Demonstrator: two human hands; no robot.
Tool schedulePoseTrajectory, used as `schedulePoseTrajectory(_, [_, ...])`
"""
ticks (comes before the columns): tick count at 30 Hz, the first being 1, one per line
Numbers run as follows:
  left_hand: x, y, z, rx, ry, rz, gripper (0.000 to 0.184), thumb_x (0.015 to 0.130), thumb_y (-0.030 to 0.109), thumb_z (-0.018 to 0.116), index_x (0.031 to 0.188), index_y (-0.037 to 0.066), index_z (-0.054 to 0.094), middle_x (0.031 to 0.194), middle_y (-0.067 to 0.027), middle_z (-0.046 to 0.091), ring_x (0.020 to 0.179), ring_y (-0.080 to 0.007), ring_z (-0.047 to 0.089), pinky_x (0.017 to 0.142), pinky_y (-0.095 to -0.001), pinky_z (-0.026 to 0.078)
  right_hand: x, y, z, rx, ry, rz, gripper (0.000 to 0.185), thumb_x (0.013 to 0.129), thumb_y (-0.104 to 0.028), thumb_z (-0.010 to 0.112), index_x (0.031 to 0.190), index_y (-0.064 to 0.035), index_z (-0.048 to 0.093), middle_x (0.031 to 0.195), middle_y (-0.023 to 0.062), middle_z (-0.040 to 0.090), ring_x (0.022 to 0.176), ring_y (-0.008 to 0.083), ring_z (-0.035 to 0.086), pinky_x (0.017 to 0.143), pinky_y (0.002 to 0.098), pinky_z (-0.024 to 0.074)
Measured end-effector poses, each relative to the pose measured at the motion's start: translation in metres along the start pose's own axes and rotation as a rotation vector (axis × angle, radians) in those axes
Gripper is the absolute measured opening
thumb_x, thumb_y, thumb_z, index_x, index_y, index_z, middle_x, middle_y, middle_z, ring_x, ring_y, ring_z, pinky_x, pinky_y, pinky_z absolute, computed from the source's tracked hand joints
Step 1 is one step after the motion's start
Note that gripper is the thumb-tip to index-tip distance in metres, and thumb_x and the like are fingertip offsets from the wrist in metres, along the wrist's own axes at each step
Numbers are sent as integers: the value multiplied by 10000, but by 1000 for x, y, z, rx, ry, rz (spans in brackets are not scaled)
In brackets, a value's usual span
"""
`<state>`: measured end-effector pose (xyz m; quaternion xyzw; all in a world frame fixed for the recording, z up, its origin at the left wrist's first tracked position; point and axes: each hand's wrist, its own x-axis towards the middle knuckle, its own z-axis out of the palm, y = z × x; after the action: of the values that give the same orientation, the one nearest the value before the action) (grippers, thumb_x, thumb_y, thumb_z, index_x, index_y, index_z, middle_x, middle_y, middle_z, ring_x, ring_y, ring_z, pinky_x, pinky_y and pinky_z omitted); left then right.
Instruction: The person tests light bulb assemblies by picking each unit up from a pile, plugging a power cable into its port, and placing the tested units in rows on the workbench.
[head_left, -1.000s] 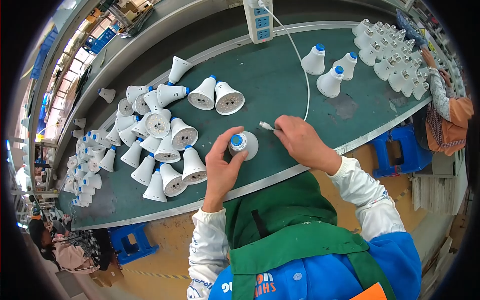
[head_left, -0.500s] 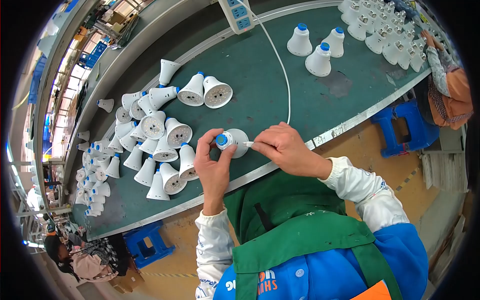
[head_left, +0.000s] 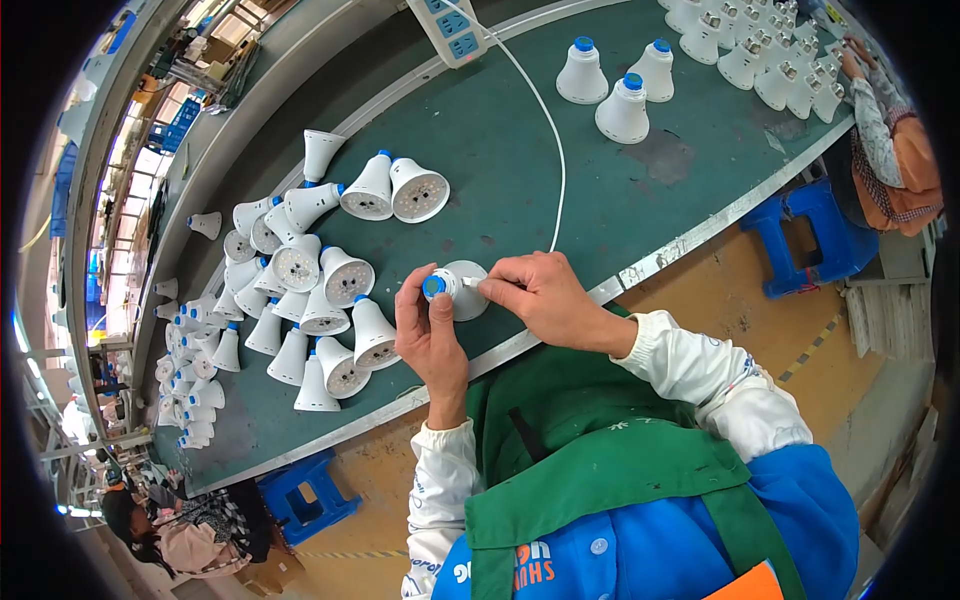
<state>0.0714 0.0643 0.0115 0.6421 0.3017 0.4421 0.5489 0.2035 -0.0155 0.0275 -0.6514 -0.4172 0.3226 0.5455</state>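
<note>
A white bulb housing with a blue cap (head_left: 468, 303) stands by the table's near edge, its cap tilted toward my left hand (head_left: 437, 345). That hand's thumb and fingers close around the capped neck. My right hand (head_left: 550, 302) pinches the small white plug (head_left: 472, 284) of a white cable (head_left: 556, 140) against the housing's side. Whether the plug sits inside a socket there, I cannot tell. Several similar white bulb housings (head_left: 374, 335) lie and stand to the left of my left hand, some showing round faces with small dots.
Three blue-capped housings (head_left: 622, 112) stand at the far right of the green table (head_left: 500, 205). Beyond them are rows of housings with metal-looking tops (head_left: 742, 65), near another person's hands (head_left: 853, 60). A power strip (head_left: 452, 30) lies at the back edge. Blue stools (head_left: 815, 240) flank the floor.
The white plug has come closer to the housing's side and now appears to touch it. The whole view has shifted slightly; my left hand still grips the housing.
</note>
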Motion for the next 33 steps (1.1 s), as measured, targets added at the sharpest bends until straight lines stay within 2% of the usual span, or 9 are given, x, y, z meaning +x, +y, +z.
schedulePoseTrajectory(7, [2,-6,1,111,32,36,292,918,178,570,1148,1,594,1038,-36,578,885,-91,506,738,-215,409,7,-3,-8,40,-150,129,191,840,-154,617,758,17,640,556,27,518,539,73,406,492,271,338])
schedulePoseTrajectory(12, [2,-6,-1,93,13,4,306,915,170,566,1163,-7,591,1096,-74,594,924,-125,533,787,-244,428,24,-11,-13,32,-286,234,213,835,-178,631,750,17,643,576,15,535,555,69,419,499,272,339])
schedulePoseTrajectory(17, [2,-10,-3,136,16,27,310,919,171,554,1167,-12,588,1114,-91,595,958,-147,547,821,-264,435,22,-13,-5,-31,-270,238,217,831,-177,629,741,21,629,573,28,531,551,83,421,504,283,346])
schedulePoseTrajectory(22, [3,-8,1,156,18,55,298,935,170,521,1164,-11,584,1107,-100,599,969,-157,554,838,-274,438,25,-12,-9,-161,-238,88,247,830,-202,613,713,15,610,579,77,556,505,154,461,507,323,363])
schedulePoseTrajectory(24, [2,-11,2,156,19,58,303,933,158,512,1171,-18,573,1126,-109,587,1003,-170,544,863,-284,429,29,-15,-16,-408,-315,-130,288,838,-252,595,700,0,607,588,99,574,492,235,502,489,364,368])
schedulePoseTrajectory(25, [1,-12,1,155,28,56,308,931,146,502,1179,-26,562,1146,-118,576,1038,-183,534,888,-294,419,29,-15,-18,-471,-289,-189,281,840,-289,582,734,-34,632,631,81,600,577,254,543,584,363,389])
schedulePoseTrajectory(26, [1,-11,-1,156,31,63,308,931,146,502,1179,-26,562,1146,-118,576,1038,-183,534,888,-295,419,27,-13,-20,-472,-288,-196,281,840,-289,582,734,-34,632,631,81,600,577,254,543,584,363,389])
schedulePoseTrajectory(28, [-1,-9,-5,254,-37,170,400,905,66,513,1291,-16,450,1267,-149,509,1150,-210,487,1009,-333,351,24,-9,-25,-517,-170,-263,237,836,-289,587,775,-68,648,688,49,607,702,216,550,732,347,364])
schedulePoseTrajectory(33, [-10,-4,3,253,-39,138,671,748,-34,575,1368,2,322,1323,-173,431,1218,-253,433,1041,-360,319,13,-3,-35,-540,-134,-276,146,807,-243,615,801,-102,651,739,5,601,811,183,534,832,349,303])
